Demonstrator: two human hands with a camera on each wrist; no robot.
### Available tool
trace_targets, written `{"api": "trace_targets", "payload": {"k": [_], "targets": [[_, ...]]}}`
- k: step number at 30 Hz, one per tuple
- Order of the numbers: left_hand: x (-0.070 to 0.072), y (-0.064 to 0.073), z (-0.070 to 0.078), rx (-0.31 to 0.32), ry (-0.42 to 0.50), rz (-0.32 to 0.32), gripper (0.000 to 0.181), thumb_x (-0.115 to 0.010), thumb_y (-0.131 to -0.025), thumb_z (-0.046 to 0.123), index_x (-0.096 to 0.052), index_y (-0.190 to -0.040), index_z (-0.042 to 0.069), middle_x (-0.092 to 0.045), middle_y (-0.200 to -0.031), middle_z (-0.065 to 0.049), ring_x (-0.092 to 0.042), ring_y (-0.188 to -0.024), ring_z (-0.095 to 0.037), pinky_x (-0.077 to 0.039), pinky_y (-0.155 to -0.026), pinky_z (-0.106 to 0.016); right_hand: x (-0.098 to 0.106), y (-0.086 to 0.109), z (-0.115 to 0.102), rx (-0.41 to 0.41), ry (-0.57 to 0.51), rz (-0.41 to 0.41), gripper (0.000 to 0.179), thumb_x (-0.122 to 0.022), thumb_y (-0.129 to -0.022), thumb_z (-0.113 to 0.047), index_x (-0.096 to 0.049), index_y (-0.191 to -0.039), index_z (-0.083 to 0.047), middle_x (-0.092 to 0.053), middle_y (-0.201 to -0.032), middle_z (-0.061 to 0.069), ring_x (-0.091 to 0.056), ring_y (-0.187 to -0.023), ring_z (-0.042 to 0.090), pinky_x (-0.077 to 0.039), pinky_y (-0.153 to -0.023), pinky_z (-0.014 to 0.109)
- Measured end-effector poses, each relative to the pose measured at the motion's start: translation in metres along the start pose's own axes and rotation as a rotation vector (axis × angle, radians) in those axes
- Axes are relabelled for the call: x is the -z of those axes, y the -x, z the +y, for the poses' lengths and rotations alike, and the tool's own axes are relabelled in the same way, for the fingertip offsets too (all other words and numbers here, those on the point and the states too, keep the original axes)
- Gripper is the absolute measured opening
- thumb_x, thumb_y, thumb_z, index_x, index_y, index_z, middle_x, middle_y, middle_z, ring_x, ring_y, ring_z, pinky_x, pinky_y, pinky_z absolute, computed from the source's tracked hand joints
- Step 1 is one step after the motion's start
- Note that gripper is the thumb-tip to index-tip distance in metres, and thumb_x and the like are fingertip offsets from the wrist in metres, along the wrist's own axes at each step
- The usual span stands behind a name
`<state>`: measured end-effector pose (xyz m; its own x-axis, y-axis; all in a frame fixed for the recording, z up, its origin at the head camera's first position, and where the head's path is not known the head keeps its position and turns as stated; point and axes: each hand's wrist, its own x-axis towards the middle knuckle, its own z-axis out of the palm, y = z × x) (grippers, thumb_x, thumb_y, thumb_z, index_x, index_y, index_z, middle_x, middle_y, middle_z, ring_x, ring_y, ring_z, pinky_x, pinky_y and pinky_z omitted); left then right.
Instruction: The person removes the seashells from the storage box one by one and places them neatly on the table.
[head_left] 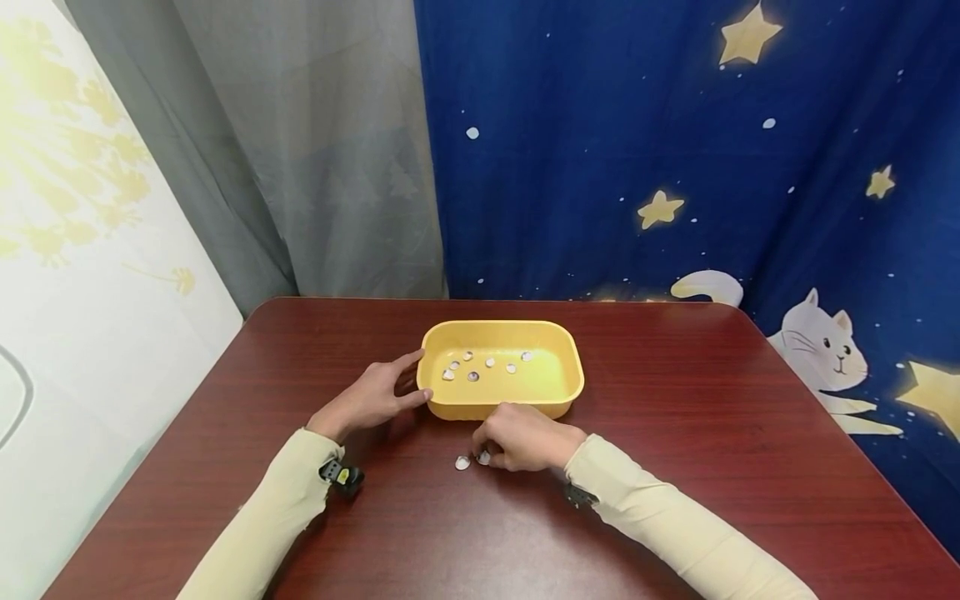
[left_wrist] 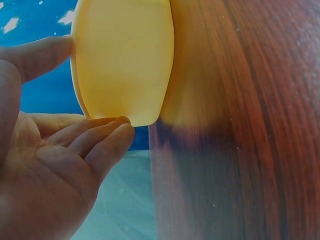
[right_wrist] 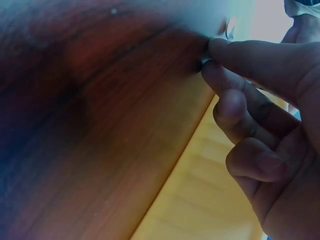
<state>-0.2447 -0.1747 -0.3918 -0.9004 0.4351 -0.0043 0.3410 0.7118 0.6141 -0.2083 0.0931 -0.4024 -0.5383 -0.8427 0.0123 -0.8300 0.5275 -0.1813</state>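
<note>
A yellow plastic basin [head_left: 499, 411] stands on the table with several small round whitish pieces inside, one of them a darker piece [head_left: 473, 377]. My left hand [head_left: 372, 395] rests at the basin's left end, thumb at the near corner and fingers farther back; the left wrist view shows these fingers fairly straight against the basin wall [left_wrist: 125, 60]. In front of the basin, my right hand [head_left: 522, 437] pinches a small round whitish piece [head_left: 483, 457] down at the tabletop. A similar piece [head_left: 462, 462] lies just left of those fingertips. Thumb and forefinger nearly meet in the right wrist view.
The dark red wooden table [head_left: 712, 417] has rounded far corners. Behind it hang a grey curtain [head_left: 345, 167] and a blue curtain [head_left: 570, 183] printed with stars and a cat. A white panel [head_left: 90, 250] with yellow print stands to the left.
</note>
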Motion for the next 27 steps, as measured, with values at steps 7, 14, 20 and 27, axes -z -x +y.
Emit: {"api": "trace_targets", "payload": {"k": [7,14,20,27], "targets": [[-0.0006,0.0002,0.0009,0.006,-0.001,0.0,0.081,-0.068,-0.095,0.039,-0.031,-0.158,0.005,-0.046,-0.156,-0.014,-0.049,-0.142,-0.028,-0.042,-0.116,-0.05,0.0001,0.0003,-0.0018,0.016,0.003,0.003,0.005,-0.075,-0.088,-0.016,-0.077,-0.089,-0.021,-0.068,-0.074,-0.013,-0.05,-0.064,-0.001,-0.041,-0.058,0.013],[-0.0005,0.0014,0.002,0.015,-0.003,0.001,0.081,-0.068,-0.095,0.04,-0.031,-0.158,0.006,-0.046,-0.156,-0.015,-0.049,-0.143,-0.029,-0.042,-0.116,-0.05,0.001,0.0016,-0.0034,0.02,-0.009,0.003,0.006,-0.076,-0.088,-0.017,-0.077,-0.088,-0.022,-0.065,-0.071,-0.014,-0.048,-0.062,-0.002,-0.038,-0.057,0.012],[-0.0006,0.0028,0.0022,0.008,0.005,0.002,0.081,-0.068,-0.094,0.039,-0.031,-0.157,0.005,-0.046,-0.156,-0.015,-0.049,-0.142,-0.028,-0.043,-0.116,-0.049,0.0002,0.002,-0.003,0.033,-0.015,0.012,0.006,-0.077,-0.088,-0.017,-0.078,-0.089,-0.023,-0.069,-0.074,-0.015,-0.051,-0.064,-0.003,-0.041,-0.059,0.011],[-0.0015,0.0031,0.0024,0.004,0.013,0.006,0.08,-0.069,-0.095,0.038,-0.031,-0.158,0.006,-0.046,-0.156,-0.015,-0.047,-0.143,-0.028,-0.042,-0.117,-0.049,0.0052,0.0037,-0.0034,0.015,-0.017,0.003,0.008,-0.079,-0.085,-0.016,-0.076,-0.089,-0.022,-0.063,-0.066,-0.013,-0.048,-0.06,-0.003,-0.039,-0.055,0.012]]}}
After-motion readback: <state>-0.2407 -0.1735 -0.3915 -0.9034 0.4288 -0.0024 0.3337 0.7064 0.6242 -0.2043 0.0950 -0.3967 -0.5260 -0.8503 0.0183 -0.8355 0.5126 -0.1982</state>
